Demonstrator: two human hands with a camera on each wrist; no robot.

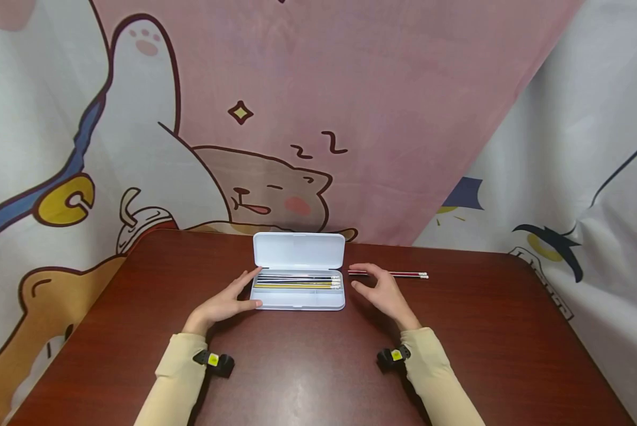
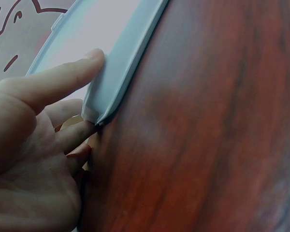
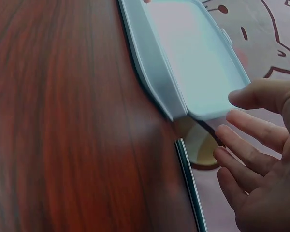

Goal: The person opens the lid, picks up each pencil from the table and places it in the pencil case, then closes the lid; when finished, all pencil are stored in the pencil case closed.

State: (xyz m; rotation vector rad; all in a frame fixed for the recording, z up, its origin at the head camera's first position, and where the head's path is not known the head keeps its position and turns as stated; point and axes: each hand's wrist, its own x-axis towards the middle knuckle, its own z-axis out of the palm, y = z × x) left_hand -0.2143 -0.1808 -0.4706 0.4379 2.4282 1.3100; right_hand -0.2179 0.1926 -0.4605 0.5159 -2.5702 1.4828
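Note:
A light blue pencil case point(image 1: 298, 300) lies open at the middle of the dark red table point(image 1: 307, 367), its lid point(image 1: 299, 251) tipped back. Several pencils point(image 1: 297, 281) lie side by side inside it. My left hand point(image 1: 246, 290) touches the case's left end, thumb at the front corner and index finger at the back corner. In the left wrist view the thumb point(image 2: 63, 77) presses on the case's side wall point(image 2: 121, 63). My right hand point(image 1: 366, 281) hovers just right of the case with relaxed fingers point(image 3: 251, 154), holding nothing. Two pencils point(image 1: 398, 274) lie on the table under its fingertips.
A cartoon-printed cloth point(image 1: 307, 118) hangs as a backdrop right behind the table's far edge. The table's rounded right edge point(image 1: 579, 331) falls away to more cloth. In the right wrist view a loose pencil point(image 3: 189, 186) runs out from the case's end point(image 3: 154, 72).

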